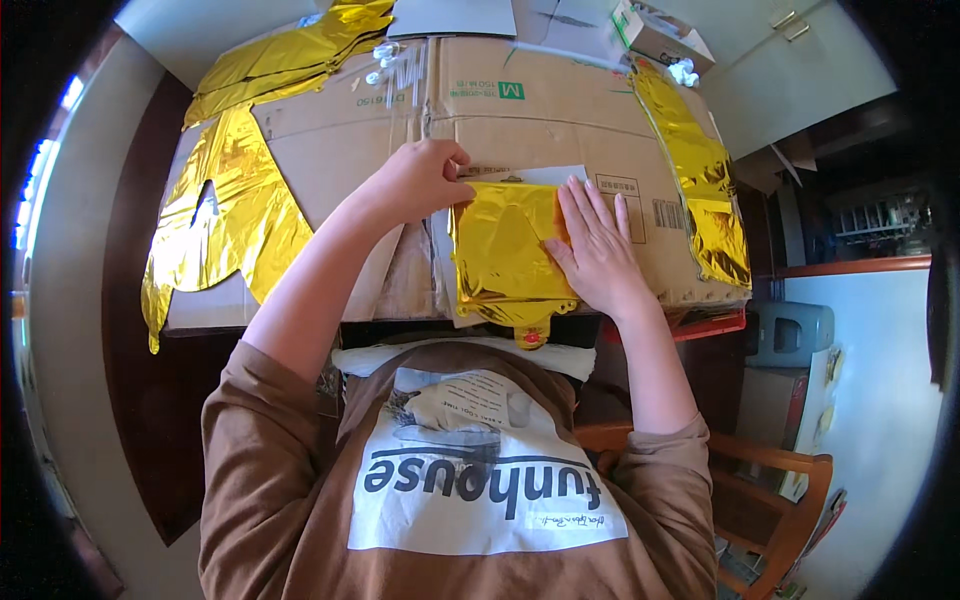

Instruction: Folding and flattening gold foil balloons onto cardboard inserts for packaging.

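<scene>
Item: one gold foil packet (505,245), crinkled, roughly square in the body, lying flat on the cardboard tabletop (540,135), directly before the wearer's chest. A small tab with a red mark extends from its near edge; counting that tab, the longer axis runs from the far side toward the wearer.

Placement to hands: between the two. Its body lies right of and nearer the wearer than the left grip (425,182), which meets only the far left corner. It lies to the left of the right grip (597,250), which rests along the right edge, thumb over the foil. The right has the broader contact.

Condition, left: fingers curled, thumb near forefinger; whether foil is pinched, I cannot tell. Condition, right: flat, fingers extended away from the wearer, nothing clasped.

Adjoining: pale sheet (545,175), partly beneath the packet, showing past its far edge. Gold foil sheet (230,200), left, well apart. Gold foil strip (715,200), right, also apart.
</scene>
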Motion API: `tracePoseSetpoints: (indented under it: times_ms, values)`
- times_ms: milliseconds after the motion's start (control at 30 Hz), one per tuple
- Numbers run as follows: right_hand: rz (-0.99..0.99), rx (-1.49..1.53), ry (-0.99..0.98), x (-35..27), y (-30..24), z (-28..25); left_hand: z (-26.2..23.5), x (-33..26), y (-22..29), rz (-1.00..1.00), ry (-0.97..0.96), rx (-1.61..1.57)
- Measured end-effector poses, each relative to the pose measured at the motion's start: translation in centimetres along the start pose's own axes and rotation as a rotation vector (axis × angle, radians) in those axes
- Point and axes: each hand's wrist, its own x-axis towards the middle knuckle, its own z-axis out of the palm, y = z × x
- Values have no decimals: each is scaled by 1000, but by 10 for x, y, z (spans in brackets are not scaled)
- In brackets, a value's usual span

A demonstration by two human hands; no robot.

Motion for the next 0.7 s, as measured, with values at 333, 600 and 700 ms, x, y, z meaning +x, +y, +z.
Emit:
tracePoseSetpoints:
  times_ms: [333, 600, 700]
  values:
    - [-5, 57, -20, 4, -3, 5, -9, 14, 1, -48, -170, 7]
    - [-25, 124, 78, 5, 0, 7, -12, 10, 14, -112, -226, -114]
    - [-170, 111, 247, -4, 2, -5, -6, 9, 6, -160, -245, -256]
